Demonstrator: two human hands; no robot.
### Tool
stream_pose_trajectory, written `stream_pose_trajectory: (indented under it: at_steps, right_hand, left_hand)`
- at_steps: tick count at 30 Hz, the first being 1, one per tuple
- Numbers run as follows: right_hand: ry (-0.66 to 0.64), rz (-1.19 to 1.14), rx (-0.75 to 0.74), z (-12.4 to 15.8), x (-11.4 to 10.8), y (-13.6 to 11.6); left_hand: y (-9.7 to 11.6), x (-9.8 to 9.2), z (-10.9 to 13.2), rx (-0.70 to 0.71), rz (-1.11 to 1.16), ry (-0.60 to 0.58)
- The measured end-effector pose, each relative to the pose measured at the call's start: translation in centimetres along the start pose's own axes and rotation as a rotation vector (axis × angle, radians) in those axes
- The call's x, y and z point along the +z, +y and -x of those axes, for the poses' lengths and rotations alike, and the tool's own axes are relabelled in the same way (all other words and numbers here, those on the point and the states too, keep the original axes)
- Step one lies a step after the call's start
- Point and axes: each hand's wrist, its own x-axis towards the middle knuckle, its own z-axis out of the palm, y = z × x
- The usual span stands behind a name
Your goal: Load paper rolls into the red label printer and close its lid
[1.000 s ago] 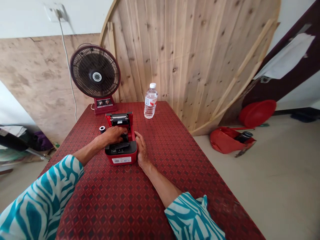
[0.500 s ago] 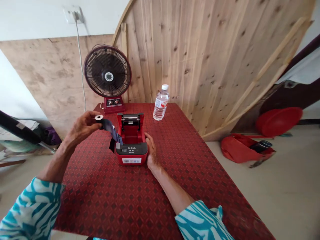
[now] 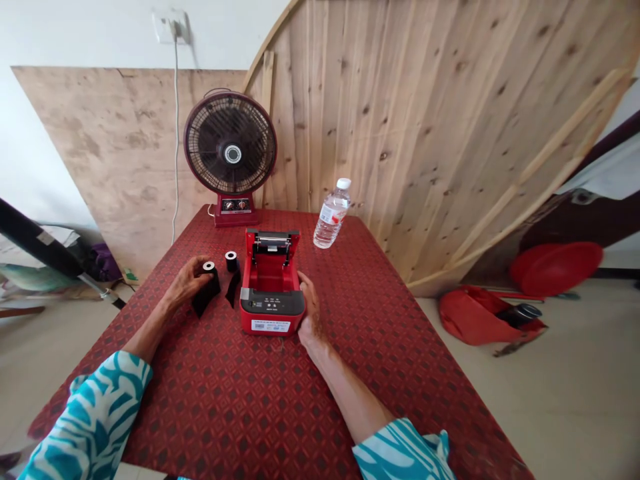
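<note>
Black roll [image 3: 212, 275] is held in the half-curled left hand [image 3: 187, 281].

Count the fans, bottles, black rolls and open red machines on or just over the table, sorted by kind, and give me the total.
Fan: 1
Bottle: 1
Black rolls: 2, one at the left hand and one standing apart
Open red machine: 1
Total: 5
</note>
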Motion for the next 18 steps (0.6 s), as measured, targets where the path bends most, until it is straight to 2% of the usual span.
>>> stream_pose_trajectory:
  at_steps: [2,4,7,10,12,14,16,18]
  right_hand:
    - [0.001,0.014,-0.010,0.1,0.1,-0.1]
    - [-0.004,0.023,-0.012,0.2,0.1,0.0]
    - [0.002,0.032,-0.007,0.0,0.1,0.2]
    - [0.035,0.080,-0.055,-0.4,0.0,-0.7]
    - [0.034,0.102,-0.167,-0.6,0.1,-2.7]
    - [-0.053,0.052,-0.316,-0.2,0.5,-6.0]
    - [-0.211,-0.017,-0.400,1.0,1.1,-10.2]
    - [-0.388,-0.060,-0.380,2.6,1.9,-14.4]
  left_hand:
    - [0.5,-0.1,0.0,0.013,-0.041,-0.005]
    - [1.4,0.3,-0.2,0.066,-0.194,-0.012]
    - [3.0,1.3,-0.8,0.154,-0.478,-0.031]
    - [4.2,2.4,-1.2,0.177,-0.580,-0.046]
    - [4.6,2.7,-1.3,0.187,-0.635,-0.046]
    - [4.8,2.7,-1.3,0.190,-0.720,-0.064]
    - [5.0,2.6,-1.3,0.194,-0.815,-0.096]
    - [5.1,2.4,-1.3,0.197,-0.883,-0.120]
